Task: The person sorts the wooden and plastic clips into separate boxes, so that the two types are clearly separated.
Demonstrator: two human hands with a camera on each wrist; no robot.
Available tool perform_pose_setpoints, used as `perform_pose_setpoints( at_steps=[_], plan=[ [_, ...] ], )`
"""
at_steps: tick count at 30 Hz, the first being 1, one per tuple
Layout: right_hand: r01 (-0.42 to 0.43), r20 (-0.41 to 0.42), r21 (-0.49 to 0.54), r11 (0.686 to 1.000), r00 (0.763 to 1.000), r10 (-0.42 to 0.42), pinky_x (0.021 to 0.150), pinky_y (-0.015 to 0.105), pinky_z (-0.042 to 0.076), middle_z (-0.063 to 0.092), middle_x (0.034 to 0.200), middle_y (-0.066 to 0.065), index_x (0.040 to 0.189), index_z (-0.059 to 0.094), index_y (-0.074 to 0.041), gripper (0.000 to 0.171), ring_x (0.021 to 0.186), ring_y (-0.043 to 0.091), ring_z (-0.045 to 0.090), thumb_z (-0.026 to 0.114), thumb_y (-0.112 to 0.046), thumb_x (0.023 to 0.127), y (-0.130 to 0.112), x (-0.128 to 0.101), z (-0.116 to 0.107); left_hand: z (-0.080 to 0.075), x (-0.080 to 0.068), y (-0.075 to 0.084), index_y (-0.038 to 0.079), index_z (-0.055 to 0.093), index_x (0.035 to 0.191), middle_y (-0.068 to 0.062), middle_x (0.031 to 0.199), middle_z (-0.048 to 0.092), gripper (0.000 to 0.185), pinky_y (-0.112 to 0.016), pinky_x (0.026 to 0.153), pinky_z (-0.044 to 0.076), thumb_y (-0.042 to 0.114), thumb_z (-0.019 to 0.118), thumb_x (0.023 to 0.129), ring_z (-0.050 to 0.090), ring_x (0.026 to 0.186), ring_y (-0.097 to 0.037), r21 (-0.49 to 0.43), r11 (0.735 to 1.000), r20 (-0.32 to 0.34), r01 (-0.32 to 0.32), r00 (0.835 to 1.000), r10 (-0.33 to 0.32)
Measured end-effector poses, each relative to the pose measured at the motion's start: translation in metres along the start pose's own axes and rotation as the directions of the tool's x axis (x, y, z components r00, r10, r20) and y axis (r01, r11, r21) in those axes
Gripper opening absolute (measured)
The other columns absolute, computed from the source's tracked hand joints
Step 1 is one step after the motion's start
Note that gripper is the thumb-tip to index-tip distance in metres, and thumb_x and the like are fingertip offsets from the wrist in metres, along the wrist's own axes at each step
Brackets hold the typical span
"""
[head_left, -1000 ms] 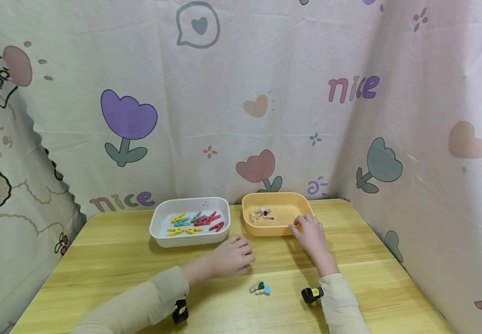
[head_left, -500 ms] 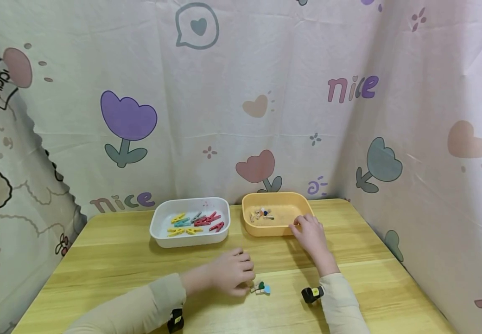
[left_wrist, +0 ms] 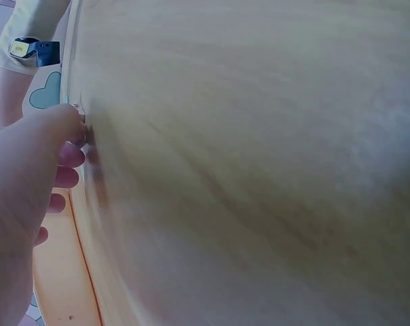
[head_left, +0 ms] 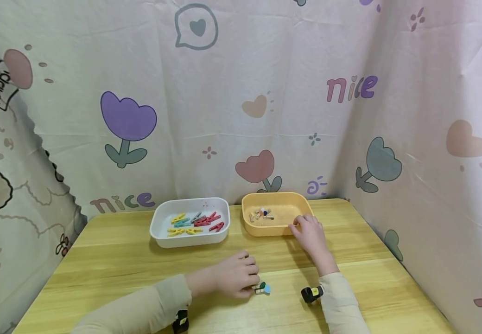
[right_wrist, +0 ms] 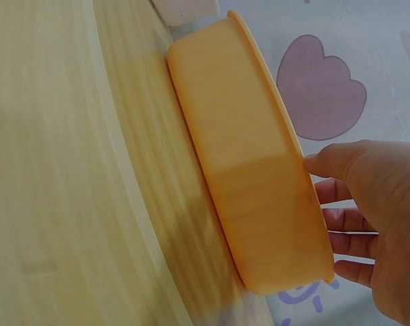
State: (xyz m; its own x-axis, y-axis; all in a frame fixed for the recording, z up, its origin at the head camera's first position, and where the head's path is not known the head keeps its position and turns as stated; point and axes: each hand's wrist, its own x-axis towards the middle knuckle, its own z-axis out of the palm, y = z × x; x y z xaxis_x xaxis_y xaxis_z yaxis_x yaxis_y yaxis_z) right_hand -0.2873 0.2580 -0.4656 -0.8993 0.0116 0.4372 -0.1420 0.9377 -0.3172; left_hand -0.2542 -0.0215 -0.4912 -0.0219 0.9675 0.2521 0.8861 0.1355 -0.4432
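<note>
The small wooden clip with green and blue hearts (head_left: 261,288) lies on the wooden table (head_left: 111,260), at 3 o'clock of the left hand (head_left: 236,275), whose curled fingertips pinch it. The right hand (head_left: 310,233) grips the orange plastic tray (head_left: 276,228) rim.

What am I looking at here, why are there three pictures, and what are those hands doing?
A person works at a wooden table with cameras strapped on. The wide picture comes from a camera on the head; the two close, tilted ones come from cameras on the wrists. On the table stand a white tray of coloured clothes pegs and an orange tray of tiny pegs. The left hand reaches down on some small pegs lying loose near the front edge; its fingertips touch them, though a firm grip cannot be told. The right hand holds the rim of the orange tray.
</note>
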Motion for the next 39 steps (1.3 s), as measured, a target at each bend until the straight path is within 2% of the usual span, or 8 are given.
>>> perform_pose_setpoints(
  at_steps=[11, 21, 30, 39],
  plan=[
    [-0.002, -0.001, -0.002, 1.000, 1.000, 0.002, 0.080, 0.046, 0.041, 0.060, 0.093, 0.009, 0.087, 0.064, -0.011, 0.019, 0.089, 0.031, 0.053, 0.069, -0.029, 0.089, 0.001, 0.001, 0.001, 0.005, 0.003, -0.002, 0.028, 0.058, 0.082, 0.014, 0.084, 0.055, 0.011, -0.026, 0.079, 0.036, 0.039, 0.059, 0.086, 0.049, 0.083, -0.008, -0.003, 1.000, -0.031, 0.011, 0.999, -0.012],
    [-0.014, 0.013, -0.012, 1.000, 1.000, 0.014, 0.080, 0.046, 0.041, 0.059, 0.093, 0.009, 0.088, 0.064, -0.011, 0.019, 0.089, 0.030, 0.053, 0.068, -0.030, 0.089, 0.001, 0.002, 0.002, 0.003, 0.003, -0.006, 0.028, 0.062, 0.087, 0.014, 0.090, 0.059, 0.014, -0.028, 0.085, 0.039, 0.041, 0.057, 0.090, 0.051, 0.089, -0.007, -0.020, 0.998, 0.030, 0.058, 0.998, -0.057],
    [-0.021, 0.025, -0.014, 1.000, 0.999, 0.021, 0.081, 0.046, 0.041, 0.059, 0.094, 0.009, 0.088, 0.063, -0.011, 0.019, 0.090, 0.030, 0.053, 0.067, -0.030, 0.089, 0.001, 0.002, 0.002, 0.004, 0.008, -0.016, 0.027, 0.062, 0.088, 0.013, 0.090, 0.060, 0.013, -0.028, 0.082, 0.039, 0.040, 0.058, 0.090, 0.052, 0.087, -0.009, 0.006, 0.996, -0.002, 0.086, 0.996, -0.086],
    [-0.021, 0.026, -0.008, 1.000, 0.999, 0.021, 0.082, 0.047, 0.041, 0.059, 0.094, 0.009, 0.089, 0.064, -0.011, 0.019, 0.091, 0.030, 0.053, 0.067, -0.030, 0.090, 0.001, 0.002, 0.002, -0.002, 0.014, -0.031, 0.026, 0.063, 0.088, 0.012, 0.091, 0.062, 0.011, -0.029, 0.083, 0.040, 0.038, 0.061, 0.089, 0.054, 0.090, -0.011, 0.021, 0.990, -0.014, 0.138, 0.990, -0.138]
  ],
)
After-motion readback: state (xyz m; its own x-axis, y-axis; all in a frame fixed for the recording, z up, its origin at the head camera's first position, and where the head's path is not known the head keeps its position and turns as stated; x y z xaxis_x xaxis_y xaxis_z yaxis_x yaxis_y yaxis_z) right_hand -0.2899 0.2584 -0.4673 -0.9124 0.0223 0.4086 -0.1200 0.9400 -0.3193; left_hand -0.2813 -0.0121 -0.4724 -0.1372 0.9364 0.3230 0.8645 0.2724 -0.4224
